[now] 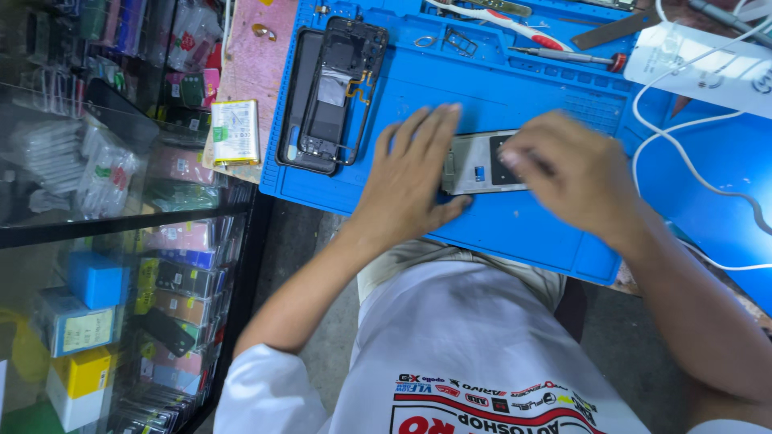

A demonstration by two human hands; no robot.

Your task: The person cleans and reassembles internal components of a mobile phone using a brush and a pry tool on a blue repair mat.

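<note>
Phone repair work is shown mid-step on a blue mat (515, 233) spread over the table. A grey phone part (480, 163), flat and rectangular with a dark square and a small blue spot on its face, lies on the mat between the two hands. The left hand (414, 173) is laid flat beside it, fingers spread and apart, thumb tucked against the part's near left corner; nothing is clasped, the part is only steadied. The right hand (575, 173) is blurred and covers the part's right end; the fingers are curled down onto it, but whether something small is pinched between them cannot be told.

The step in hand is judged to be work on the face of the part, pressing or picking at something near the dark square, with the left hand kept as a brace. For the next move, a firm hold against sliding is called for, and light, exact fingertip pressure.

Further left on the mat a phone frame (334, 96) lies opened, its inside facing up. A battery (235, 133) is set on the pink board beside the mat. A screwdriver (567, 56) and a white cable (683, 153) lie at the far right.
</note>
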